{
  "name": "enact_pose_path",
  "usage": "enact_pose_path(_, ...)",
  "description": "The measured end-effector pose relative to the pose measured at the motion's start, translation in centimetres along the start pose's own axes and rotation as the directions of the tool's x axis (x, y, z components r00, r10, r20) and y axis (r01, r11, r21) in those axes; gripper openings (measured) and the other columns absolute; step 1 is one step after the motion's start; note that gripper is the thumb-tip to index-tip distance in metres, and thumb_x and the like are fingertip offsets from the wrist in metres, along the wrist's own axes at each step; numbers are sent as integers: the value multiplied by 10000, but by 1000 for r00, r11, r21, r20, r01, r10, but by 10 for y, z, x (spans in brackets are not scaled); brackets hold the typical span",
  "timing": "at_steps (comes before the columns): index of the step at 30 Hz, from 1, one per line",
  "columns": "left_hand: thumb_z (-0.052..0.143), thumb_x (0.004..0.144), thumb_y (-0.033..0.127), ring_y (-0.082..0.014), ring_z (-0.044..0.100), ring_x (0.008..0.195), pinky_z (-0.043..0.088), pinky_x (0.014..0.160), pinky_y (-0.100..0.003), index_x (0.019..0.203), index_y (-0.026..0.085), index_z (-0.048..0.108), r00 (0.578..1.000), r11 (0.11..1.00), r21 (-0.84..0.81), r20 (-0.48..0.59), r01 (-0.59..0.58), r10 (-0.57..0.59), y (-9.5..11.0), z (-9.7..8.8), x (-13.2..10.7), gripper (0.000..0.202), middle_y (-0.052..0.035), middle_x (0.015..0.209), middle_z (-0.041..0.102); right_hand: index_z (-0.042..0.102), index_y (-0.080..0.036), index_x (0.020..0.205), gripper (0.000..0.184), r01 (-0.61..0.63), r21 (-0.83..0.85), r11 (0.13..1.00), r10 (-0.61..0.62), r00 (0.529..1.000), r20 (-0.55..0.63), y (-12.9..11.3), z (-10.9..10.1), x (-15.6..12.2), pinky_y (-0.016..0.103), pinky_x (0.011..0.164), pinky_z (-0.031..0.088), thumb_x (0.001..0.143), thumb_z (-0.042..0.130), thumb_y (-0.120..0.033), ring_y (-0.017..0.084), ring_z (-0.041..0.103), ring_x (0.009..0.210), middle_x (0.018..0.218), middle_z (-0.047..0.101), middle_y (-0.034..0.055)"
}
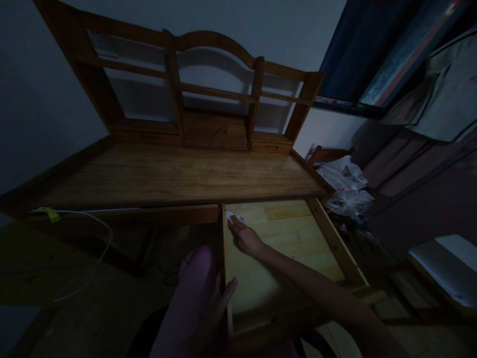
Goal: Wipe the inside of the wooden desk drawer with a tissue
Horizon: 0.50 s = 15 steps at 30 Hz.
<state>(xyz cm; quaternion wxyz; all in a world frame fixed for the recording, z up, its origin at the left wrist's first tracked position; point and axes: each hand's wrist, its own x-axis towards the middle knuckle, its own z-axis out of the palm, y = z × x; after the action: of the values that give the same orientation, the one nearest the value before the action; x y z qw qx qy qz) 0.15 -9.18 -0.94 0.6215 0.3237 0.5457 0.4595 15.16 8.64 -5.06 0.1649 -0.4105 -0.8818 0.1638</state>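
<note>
A wooden desk (175, 174) with a hutch (194, 84) stands against the wall. Its right drawer (298, 238) is pulled out toward me and its pale bottom shows. My right hand (246, 237) reaches into the drawer's back left corner, fingers pressed down on a small white cloth (234, 217). My left hand (219, 298) rests on the drawer's left side wall, thumb over the edge, fingers curled round the wood. My knee in pink fabric (194, 293) is just left of the drawer.
A white cable (93, 233) with a yellow tag (50, 214) hangs off the desk's left front edge. Plastic bags (346, 189) lie on a chair at the desk's right. Dark curtains hang at the upper right. A white-topped surface (447, 268) sits far right.
</note>
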Motion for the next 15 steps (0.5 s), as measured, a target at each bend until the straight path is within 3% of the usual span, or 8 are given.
enact_pose_path(5, 702, 779, 648, -375, 501, 1431, 379, 1211, -438, 1419, 316, 576, 1000, 1000, 20, -12, 21, -21, 2, 0, 0, 731, -81, 1368, 689, 476, -233, 1545, 796, 148, 126, 981, -153, 988, 36, 12, -20, -18, 434, 1257, 304, 793, 411, 20, 183, 308, 1536, 1664, 310, 48)
enact_pose_path(8, 703, 759, 686, -376, 525, 1407, 381, 1206, -440, 1432, 308, 557, 1000, 999, 23, -5, 25, -25, 1, 0, 0, 786, -96, 1369, 683, 483, -251, 1537, 809, 180, 161, 970, -191, 980, 55, 21, -32, -30, 430, 1259, 298, 786, 396, 36, 173, 303, 1535, 1658, 324, 28)
enact_pose_path(12, 667, 750, 745, -382, 544, 1386, 439, 1152, -450, 1429, 308, 550, 1000, 999, 18, 2, 30, -30, -2, -1, 1, 815, -120, 1396, 661, 425, -260, 1569, 851, 161, 94, 982, -167, 984, 58, 42, -50, -43, 445, 1260, 299, 774, 406, 43, 179, 273, 1547, 1672, 298, 31)
enact_pose_path(15, 687, 742, 733, -383, 510, 1416, 411, 1172, -445, 1416, 316, 555, 1000, 1000, 15, 0, 21, -21, -2, -1, 2, 804, -114, 1427, 641, 400, -256, 1582, 867, 88, 0, 996, -88, 996, 7, 69, -66, -57, 470, 1258, 301, 769, 405, 46, 190, 257, 1554, 1670, 308, 42)
